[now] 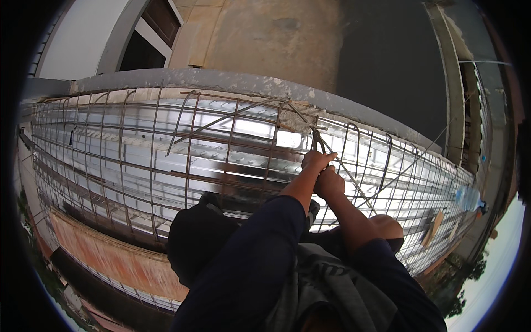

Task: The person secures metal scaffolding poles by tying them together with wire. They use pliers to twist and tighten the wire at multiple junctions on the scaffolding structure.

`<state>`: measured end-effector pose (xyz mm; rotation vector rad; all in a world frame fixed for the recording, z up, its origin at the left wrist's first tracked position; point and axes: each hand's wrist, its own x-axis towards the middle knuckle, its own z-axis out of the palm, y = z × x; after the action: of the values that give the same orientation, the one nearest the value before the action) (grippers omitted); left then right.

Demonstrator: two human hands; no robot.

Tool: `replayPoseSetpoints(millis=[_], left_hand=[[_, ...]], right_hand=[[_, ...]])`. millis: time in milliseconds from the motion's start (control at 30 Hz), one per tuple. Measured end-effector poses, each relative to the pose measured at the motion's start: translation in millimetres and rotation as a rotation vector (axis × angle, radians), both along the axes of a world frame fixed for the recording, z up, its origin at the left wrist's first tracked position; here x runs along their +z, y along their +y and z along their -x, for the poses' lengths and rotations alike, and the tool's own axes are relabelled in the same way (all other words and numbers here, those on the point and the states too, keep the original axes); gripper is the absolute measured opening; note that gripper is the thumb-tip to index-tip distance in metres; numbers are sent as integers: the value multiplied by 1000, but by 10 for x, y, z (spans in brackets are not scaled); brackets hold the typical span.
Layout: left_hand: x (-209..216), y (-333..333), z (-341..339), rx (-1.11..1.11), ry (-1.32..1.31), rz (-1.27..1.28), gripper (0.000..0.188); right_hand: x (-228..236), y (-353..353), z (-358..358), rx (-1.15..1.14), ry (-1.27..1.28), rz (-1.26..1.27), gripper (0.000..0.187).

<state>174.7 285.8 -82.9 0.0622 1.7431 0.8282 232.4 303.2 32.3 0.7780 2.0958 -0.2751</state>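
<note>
Both my hands are closed, close together, on a dark metal tool like long-handled pincers (316,139). My left hand (317,160) is wrapped around the handles nearer the head. Just below it, my right hand (330,183) grips in a fist, hiding the lower ends. The tool's head lies at the far edge of a steel rebar mesh (188,149), next to a rough concrete patch (294,120). Whether its jaws are closed on a bar or wire is too small to tell. A loose diagonal bar (349,180) runs right beside my hands.
Shiny corrugated metal decking (243,126) lies beneath the mesh. Several bent bar ends stick up. A grey concrete ledge (232,81) runs along the far side. A clear plastic bottle (468,198) lies at the right. My knees are close below my hands.
</note>
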Motion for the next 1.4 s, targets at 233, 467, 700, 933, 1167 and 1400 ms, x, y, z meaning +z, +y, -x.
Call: replayPoseSetpoints(millis=[233, 467, 700, 933, 1167, 1400], left_hand=[[-220, -125, -10, 401, -462, -234, 65], [-386, 21, -17, 275, -402, -203, 41], [-153, 17, -9, -19, 15, 5, 63], [239, -26, 137, -18, -82, 3, 76], [-32, -83, -38, 737, -773, -432, 56], [-39, -35, 20, 360, -328, -122, 59]], right_hand=[[-318, 372, -177, -695, 90, 606, 28], [-442, 447, -365, -1172, 123, 1187, 27], [45, -118, -56, 12, 130, -77, 72], [150, 119, 43, -183, 68, 9, 51], [-378, 574, -344, -1220, 84, 1114, 17], [176, 282, 62, -559, -48, 387, 39]])
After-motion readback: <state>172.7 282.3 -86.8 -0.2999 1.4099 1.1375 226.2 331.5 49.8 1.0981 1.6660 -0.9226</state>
